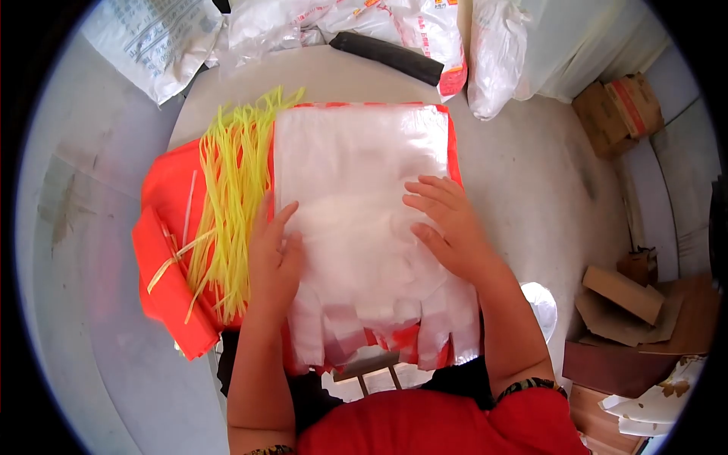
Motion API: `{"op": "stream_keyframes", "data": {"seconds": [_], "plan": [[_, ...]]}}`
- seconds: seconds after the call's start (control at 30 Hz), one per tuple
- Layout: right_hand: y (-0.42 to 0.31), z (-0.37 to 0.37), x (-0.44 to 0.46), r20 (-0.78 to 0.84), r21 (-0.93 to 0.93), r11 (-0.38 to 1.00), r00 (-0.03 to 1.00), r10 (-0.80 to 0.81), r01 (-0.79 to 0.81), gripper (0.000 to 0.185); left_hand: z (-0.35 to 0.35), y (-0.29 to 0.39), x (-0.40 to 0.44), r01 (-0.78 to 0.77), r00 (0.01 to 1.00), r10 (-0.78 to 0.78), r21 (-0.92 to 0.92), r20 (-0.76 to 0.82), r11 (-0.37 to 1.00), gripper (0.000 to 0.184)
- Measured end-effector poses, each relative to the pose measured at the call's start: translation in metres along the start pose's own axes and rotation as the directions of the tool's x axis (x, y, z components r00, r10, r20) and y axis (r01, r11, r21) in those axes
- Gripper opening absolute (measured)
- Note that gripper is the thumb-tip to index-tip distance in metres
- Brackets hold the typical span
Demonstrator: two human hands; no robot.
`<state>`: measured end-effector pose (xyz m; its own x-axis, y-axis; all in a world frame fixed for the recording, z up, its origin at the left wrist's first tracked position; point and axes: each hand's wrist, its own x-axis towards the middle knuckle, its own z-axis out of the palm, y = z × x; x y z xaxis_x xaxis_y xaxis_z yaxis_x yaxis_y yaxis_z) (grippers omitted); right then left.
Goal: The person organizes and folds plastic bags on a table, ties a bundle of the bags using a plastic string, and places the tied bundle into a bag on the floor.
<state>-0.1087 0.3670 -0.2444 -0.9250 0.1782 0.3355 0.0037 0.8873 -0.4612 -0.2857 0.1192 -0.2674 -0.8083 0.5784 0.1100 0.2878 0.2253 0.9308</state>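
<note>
A flat stack of whitish translucent plastic bags (349, 167) lies in front of me, with strap-like strips at its near end and red plastic showing round its edges. My left hand (277, 246) rests at the stack's left edge, fingers apart and holding nothing. Over the right part of the stack is my right hand (447, 224), its fingers spread and empty. Just left of the stack lies a bundle of yellow-green strips (235, 189) on red plastic sheeting (163, 186). A folded red piece (178, 288) with a pale tie round it is at the far left.
A black roll (387, 58) lies at the back, before white printed bags (409, 26). Another white bag (494, 61) hangs to their right. Cardboard boxes stand at the upper right (618, 114), and an open box (644, 326) is at the lower right.
</note>
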Motion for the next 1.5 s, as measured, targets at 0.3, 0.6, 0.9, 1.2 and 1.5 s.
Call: {"op": "stream_keyframes", "data": {"seconds": [0.3,0.6,0.9,1.2,1.5], "plan": [[-0.036,-0.005,-0.012,0.23,0.178,0.981,0.966,-0.113,0.073,0.049,-0.007,0.011,-0.011,-0.362,0.932,0.351,0.303,0.092,0.881,0.027],[-0.038,-0.004,-0.012,0.35,0.149,0.988,0.936,-0.028,-0.026,0.027,-0.003,0.014,-0.013,-0.401,0.914,0.398,0.306,0.074,0.864,0.025],[-0.035,-0.011,-0.01,0.302,0.578,0.699,0.907,0.294,-0.42,0.017,-0.009,0.001,-0.019,-0.018,0.999,0.02,-0.053,0.028,0.998,0.025],[-0.034,-0.013,-0.009,0.339,0.555,0.752,0.922,0.186,-0.356,0.019,-0.012,0.042,-0.033,0.471,0.851,-0.28,-0.412,0.443,0.78,0.045],[-0.048,0.009,-0.009,0.115,0.389,0.912,0.976,-0.185,0.127,0.026,-0.025,0.025,-0.028,0.594,0.719,-0.275,-0.359,0.638,0.72,0.034]]}}
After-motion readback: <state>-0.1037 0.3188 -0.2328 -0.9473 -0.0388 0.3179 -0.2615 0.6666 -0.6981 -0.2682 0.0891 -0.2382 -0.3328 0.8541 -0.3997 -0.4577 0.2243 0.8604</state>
